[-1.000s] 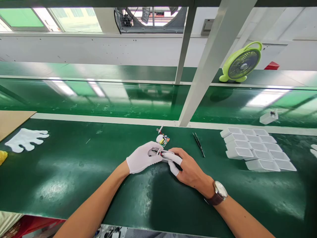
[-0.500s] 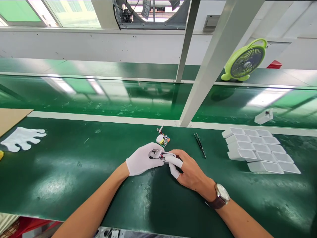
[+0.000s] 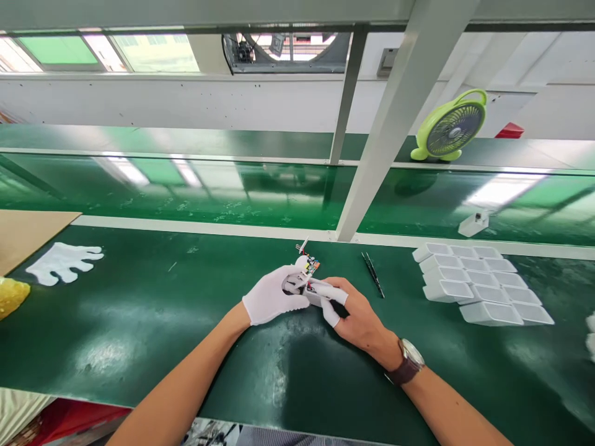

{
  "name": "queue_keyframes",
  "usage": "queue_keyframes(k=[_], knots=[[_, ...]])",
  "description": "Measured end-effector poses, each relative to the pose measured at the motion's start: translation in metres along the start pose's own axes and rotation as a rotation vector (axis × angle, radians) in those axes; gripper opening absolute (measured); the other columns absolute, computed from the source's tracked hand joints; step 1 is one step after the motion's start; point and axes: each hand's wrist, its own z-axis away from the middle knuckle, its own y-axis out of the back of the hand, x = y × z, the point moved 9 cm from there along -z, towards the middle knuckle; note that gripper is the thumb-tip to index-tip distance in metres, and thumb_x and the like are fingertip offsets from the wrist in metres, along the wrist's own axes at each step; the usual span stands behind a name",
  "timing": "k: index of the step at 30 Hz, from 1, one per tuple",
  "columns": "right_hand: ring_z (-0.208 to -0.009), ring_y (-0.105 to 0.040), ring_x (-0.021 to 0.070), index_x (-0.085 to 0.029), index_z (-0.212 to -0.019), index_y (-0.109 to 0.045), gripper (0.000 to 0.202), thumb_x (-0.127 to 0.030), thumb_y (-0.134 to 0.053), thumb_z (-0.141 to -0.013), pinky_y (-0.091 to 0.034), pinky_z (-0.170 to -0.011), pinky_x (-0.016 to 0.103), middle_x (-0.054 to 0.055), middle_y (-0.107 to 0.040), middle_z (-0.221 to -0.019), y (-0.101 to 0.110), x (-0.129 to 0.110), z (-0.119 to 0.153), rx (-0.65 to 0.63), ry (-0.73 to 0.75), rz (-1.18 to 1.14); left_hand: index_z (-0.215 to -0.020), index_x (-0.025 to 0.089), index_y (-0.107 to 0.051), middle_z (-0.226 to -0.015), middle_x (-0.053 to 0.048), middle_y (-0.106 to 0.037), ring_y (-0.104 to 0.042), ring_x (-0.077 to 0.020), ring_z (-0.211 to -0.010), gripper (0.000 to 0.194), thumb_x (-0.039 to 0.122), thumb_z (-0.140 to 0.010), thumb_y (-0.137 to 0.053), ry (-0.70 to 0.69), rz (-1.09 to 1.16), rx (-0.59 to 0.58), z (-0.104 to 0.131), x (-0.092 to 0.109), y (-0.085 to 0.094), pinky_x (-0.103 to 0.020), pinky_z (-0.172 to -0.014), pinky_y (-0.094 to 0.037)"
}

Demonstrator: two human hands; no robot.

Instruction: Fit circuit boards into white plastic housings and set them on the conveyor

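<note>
My left hand, in a white glove, is closed around the rounded end of a small white plastic housing. The housing is opened up, with dark parts and a red wire showing inside. My right hand, with white covers on the thumb and forefinger, grips the housing's other end; a watch is on that wrist. Just beyond my fingers lies a small circuit board with coloured wires and a white round part. Whether it is wired to the housing I cannot tell. Black tweezers rest to the right of it.
Several white trays stand in rows at the right on the green table. A spare white glove, cardboard and a yellow bundle lie left. A slanting post rises behind; a green fan sits on the shelf.
The view has tilted up and shifted slightly left. Both hands still hold the housing, which is turned a little, and a white piece now stands up from it near the circuit board.
</note>
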Motion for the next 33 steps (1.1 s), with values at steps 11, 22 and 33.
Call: queue_keyframes(k=[11, 22, 33], knots=[[-0.078, -0.067, 0.0152, -0.021, -0.105, -0.071, 0.027, -0.033, -0.077, -0.081, -0.056, -0.068, 0.028, 0.002, -0.074, -0.097, -0.026, 0.028, 0.007, 0.222, -0.693, -1.257, -0.125, 0.025, -0.06, -0.098, -0.002, -0.063, -0.063, -0.0164, -0.08, 0.063, 0.019, -0.066, -0.083, -0.496, -0.284, 0.529, 0.038, 0.057, -0.009, -0.033, -0.077, -0.058], [-0.081, -0.069, 0.018, -0.019, -0.107, -0.072, 0.028, -0.03, -0.075, -0.082, -0.052, -0.063, 0.025, 0.004, -0.076, -0.095, -0.039, 0.016, 0.006, 0.123, -0.776, -1.37, -0.121, 0.029, -0.066, -0.097, -0.002, -0.069, -0.064, -0.0188, -0.084, 0.062, 0.015, -0.065, -0.087, -0.573, -0.266, 0.466, 0.042, 0.069, -0.012, -0.032, -0.073, -0.058], [-0.088, -0.069, 0.0188, -0.019, -0.108, -0.073, 0.026, -0.031, -0.074, -0.084, -0.054, -0.071, 0.027, 0.005, -0.076, -0.099, -0.043, 0.019, 0.01, 0.1, -0.803, -1.383, -0.121, 0.029, -0.066, -0.101, -0.003, -0.067, -0.063, -0.0199, -0.086, 0.062, 0.019, -0.064, -0.088, -0.482, -0.269, 0.422, 0.036, 0.053, -0.014, -0.034, -0.076, -0.058]])
